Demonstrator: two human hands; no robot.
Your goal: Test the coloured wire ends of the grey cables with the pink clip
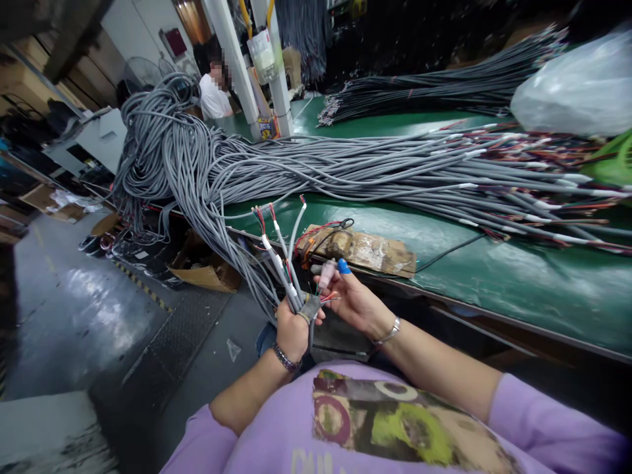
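My left hand (292, 331) is wrapped round grey cables (283, 275) near the table (474, 283), lengths slanting upward; coloured wires (328, 298) poke rightward, nearest my right hand (358, 304), its fingers curled, and whether they're pinching, I can't tell.

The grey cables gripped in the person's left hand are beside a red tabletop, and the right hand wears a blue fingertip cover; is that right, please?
The tabletop is green, not red, as the head view shows. The rest stands: the left hand grips grey cables beside it, and the right hand wears a blue fingertip cover.
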